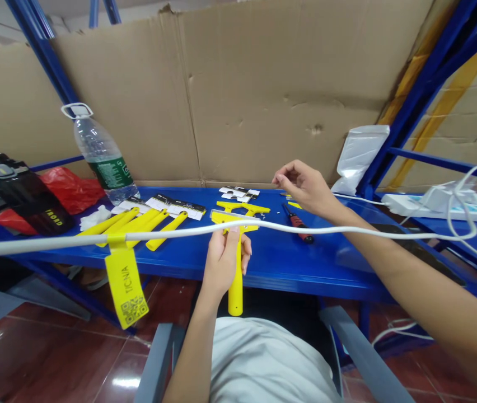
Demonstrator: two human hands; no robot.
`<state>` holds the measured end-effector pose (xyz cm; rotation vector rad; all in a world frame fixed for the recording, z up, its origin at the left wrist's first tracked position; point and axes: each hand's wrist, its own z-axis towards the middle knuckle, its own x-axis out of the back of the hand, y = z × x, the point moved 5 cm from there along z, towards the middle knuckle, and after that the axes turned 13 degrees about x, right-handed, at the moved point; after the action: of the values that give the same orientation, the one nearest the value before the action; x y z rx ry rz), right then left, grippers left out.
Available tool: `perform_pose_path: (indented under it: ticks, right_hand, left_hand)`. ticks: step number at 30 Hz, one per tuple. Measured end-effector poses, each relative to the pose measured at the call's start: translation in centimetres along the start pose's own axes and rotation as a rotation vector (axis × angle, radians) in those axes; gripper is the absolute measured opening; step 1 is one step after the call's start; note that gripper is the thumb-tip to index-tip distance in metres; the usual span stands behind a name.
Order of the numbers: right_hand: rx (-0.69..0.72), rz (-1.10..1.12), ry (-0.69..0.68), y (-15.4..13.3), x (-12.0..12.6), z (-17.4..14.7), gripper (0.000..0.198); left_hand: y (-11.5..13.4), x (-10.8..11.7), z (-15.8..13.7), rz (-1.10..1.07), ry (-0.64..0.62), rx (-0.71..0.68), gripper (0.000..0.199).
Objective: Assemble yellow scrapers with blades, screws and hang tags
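My left hand (220, 262) is closed around a yellow scraper (235, 299), held upright over the table's front edge with its wide head away from me. A white cable crosses in front of part of that head. My right hand (305, 186) is raised above the back of the table, fingers curled and thumb against the index finger; anything between them is too small to make out. Below it lies a screwdriver (298, 223) with a red and black handle. Behind the held scraper are loose yellow scraper heads (249, 208) and white-and-black cards (238, 193).
Several yellow handles (166, 230) lie at left beside more cards (175, 206). A water bottle (110, 162), a dark drinking bottle (28, 196) and a red bag (73, 187) stand farther left. The white cable (179, 232) with a yellow tag (126, 288) spans the foreground. A power strip (444, 207) sits right.
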<state>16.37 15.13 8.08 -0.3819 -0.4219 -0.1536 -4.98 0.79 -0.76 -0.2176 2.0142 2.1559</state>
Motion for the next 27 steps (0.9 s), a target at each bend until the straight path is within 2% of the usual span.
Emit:
perform_pose_path:
  ticks: [4,8,14,18,23,27]
  right_hand:
    - [0.023,0.045,0.064,-1.8,-0.1,0.0,0.030]
    - [-0.002,0.119,0.052,-3.7,-0.7,0.0,0.031]
    - [-0.074,0.373,-0.123,-6.8,-4.0,-0.7,0.032]
    - [-0.041,0.377,-0.278,-8.2,-6.0,-1.0,0.032]
    - [0.079,0.298,-0.309,-8.6,-6.4,-1.0,0.026]
    - [0.046,0.350,-0.319,-8.1,-6.7,-1.2,0.024]
  left_hand:
    - [-0.1,0.0,0.0,0.018,-0.005,0.005,0.043]
    - [-0.2,-0.1,0.1,0.065,-0.022,0.017,0.045]
    - [-0.3,-0.7,0.3,0.188,-0.058,0.096,0.048]
    - [-0.6,-0.8,0.5,0.235,-0.077,0.118,0.050]
    - [-0.8,-0.8,0.7,0.246,-0.106,0.099,0.051]
    - [-0.7,-0.9,0.6,0.257,-0.116,0.114,0.056]
